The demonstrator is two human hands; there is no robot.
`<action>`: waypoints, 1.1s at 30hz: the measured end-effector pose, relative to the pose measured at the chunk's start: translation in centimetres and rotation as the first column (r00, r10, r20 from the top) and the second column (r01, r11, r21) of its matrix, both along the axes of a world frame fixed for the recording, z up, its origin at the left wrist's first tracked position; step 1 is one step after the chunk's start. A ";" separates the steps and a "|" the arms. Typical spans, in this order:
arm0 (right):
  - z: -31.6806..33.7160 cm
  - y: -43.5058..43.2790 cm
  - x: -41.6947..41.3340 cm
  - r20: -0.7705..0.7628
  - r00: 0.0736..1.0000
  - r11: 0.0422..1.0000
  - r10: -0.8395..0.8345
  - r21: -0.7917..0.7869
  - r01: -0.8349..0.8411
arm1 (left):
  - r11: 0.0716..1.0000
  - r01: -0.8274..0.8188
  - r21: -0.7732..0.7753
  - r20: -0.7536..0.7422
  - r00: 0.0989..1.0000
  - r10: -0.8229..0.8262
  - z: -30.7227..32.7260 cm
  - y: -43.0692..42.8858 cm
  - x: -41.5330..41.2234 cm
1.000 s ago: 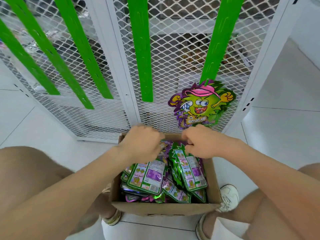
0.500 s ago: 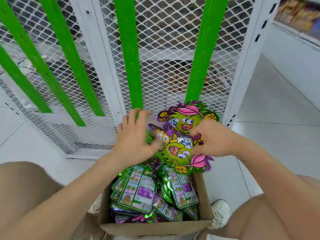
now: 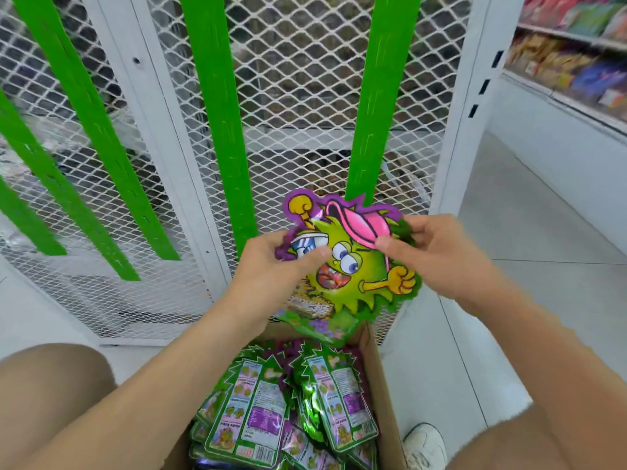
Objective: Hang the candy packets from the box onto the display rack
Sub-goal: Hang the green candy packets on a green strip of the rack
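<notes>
Both hands pinch one packet (image 3: 353, 266) above the box (image 3: 383, 385), before the rack (image 3: 305, 96); left hand (image 3: 274, 266) grips its left edge, right hand (image 3: 427, 252) its top right; more packets (image 3: 288, 408) fill the box.

The floor (image 3: 529, 239) is laid with large pale grey tiles with thin dark joints between them, and it catches soft, even light. At the upper right stands a white store shelf (image 3: 556, 96), its tiers packed with blurred, colourful packaged goods (image 3: 556, 62). Below it a plain white base panel (image 3: 559, 154) meets the floor.
</notes>
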State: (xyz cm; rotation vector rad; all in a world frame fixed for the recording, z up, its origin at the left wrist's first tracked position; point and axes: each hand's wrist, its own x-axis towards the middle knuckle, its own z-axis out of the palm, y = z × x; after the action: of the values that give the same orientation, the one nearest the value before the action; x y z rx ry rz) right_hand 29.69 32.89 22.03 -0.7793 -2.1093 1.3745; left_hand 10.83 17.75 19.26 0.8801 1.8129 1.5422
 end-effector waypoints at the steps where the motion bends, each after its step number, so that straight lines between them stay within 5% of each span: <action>1: 0.0 0.2 0.0 -0.041 0.999 0.999 -0.030 -0.017 0.029 | 1.000 0.010 -0.007 0.004 1.000 -0.010 -0.1 0.4 0.2; 5: -0.1 1.6 -0.2 -0.026 0.998 0.968 -0.065 0.240 0.070 | 0.998 -0.033 -0.055 -0.319 0.948 0.013 -0.1 2.1 0.5; 9: 0.0 3.2 -0.1 0.061 0.993 0.958 -0.102 0.273 0.081 | 0.993 -0.071 0.096 -0.312 0.945 0.097 0.9 4.0 0.5; 15: -0.3 4.2 -0.6 0.281 0.940 0.853 -0.195 0.522 0.021 | 0.989 -0.071 0.130 -0.318 0.942 0.109 2.0 6.3 -0.2; 24: -0.3 3.4 -2.2 0.125 0.982 0.884 -0.139 0.463 0.066 | 0.993 0.107 -0.050 -0.443 0.889 -0.118 2.5 7.1 -0.1; 33: 0.0 1.7 -2.3 0.027 0.976 0.874 -0.218 0.451 0.182 | 0.968 0.229 -0.098 -0.260 0.933 -0.247 3.1 6.2 0.0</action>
State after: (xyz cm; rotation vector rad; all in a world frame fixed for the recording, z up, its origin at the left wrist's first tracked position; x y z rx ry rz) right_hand 27.35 34.56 22.08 -0.8345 -2.2103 0.7161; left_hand 10.86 23.92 22.33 1.2796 1.8493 1.2501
